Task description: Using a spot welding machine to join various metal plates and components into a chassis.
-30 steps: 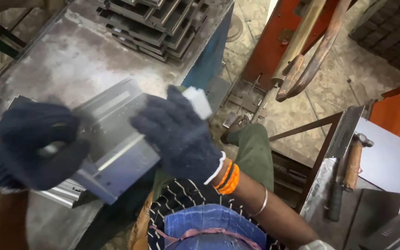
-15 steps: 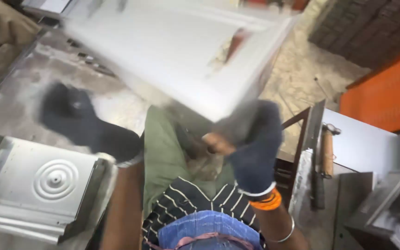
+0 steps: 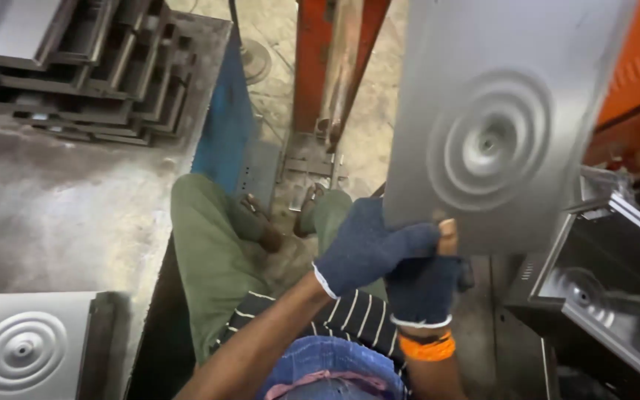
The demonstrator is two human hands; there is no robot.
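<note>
A grey metal sheet panel [image 3: 498, 111] with pressed concentric rings is held up on my right side, tilted. My left hand [image 3: 368, 244], in a dark blue glove, reaches across and grips its lower left corner. Just below it my right hand [image 3: 424, 285], also gloved and with an orange band at the wrist, grips the same lower edge, a bare fingertip showing. Both hands sit over my lap, above green trousers and a striped shirt.
A second ringed panel [image 3: 27, 348] lies on the grey workbench [image 3: 61, 215] at lower left. Stacked metal trays [image 3: 90, 67] stand at the bench's far end. More pressed metal parts [image 3: 609, 289] sit at lower right. A red machine frame [image 3: 316, 67] stands ahead.
The panel has swung from in front of me over to my right side. My left hand left the bench area and joined the right on the panel's lower edge.
</note>
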